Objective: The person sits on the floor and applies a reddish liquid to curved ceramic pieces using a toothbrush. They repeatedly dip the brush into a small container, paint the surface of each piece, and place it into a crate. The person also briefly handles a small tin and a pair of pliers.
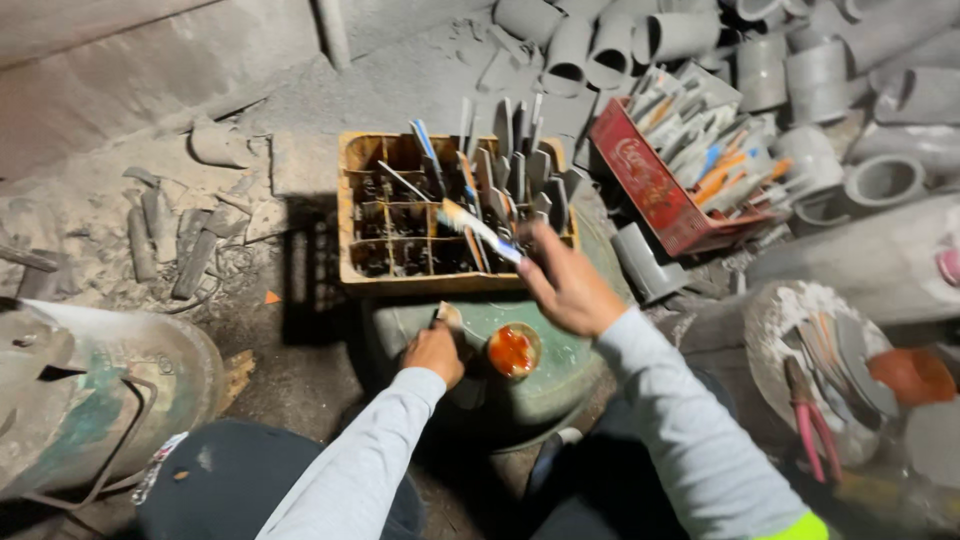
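Head view, looking down over both arms in grey sleeves. The right hand point(568, 285) was raised above the yellow compartmented crate point(352, 215), fingers closed round the handle end of a paintbrush point(478, 228); the brush ran up and to the left out of the fist, its pale bristle end over the crate's middle compartments, well clear of the palm. The left hand point(434, 352) rested lower, on the round green drum top point(560, 360), fingers pinched on a small flat piece point(448, 315) that stuck up just above the knuckles; its material was hard to make out, possibly a short grey blade like those in the crate. A small open tin of orange-red paint point(514, 351) stood just beside the left hand, between the two wrists. The crate held many upright grey metal blades point(520, 170), some with coloured tips; a red crate point(650, 190) of similar pieces sat to the right, grey pipe sections point(680, 35) behind it. Risks, as judged from this layout: the tin sat close to the left wrist and near the drum's centre, so a careless forearm sweep could tip it; a loaded brush carried over the crate could drip onto blades below; the crate overhung the drum edge and might shift if nudged.
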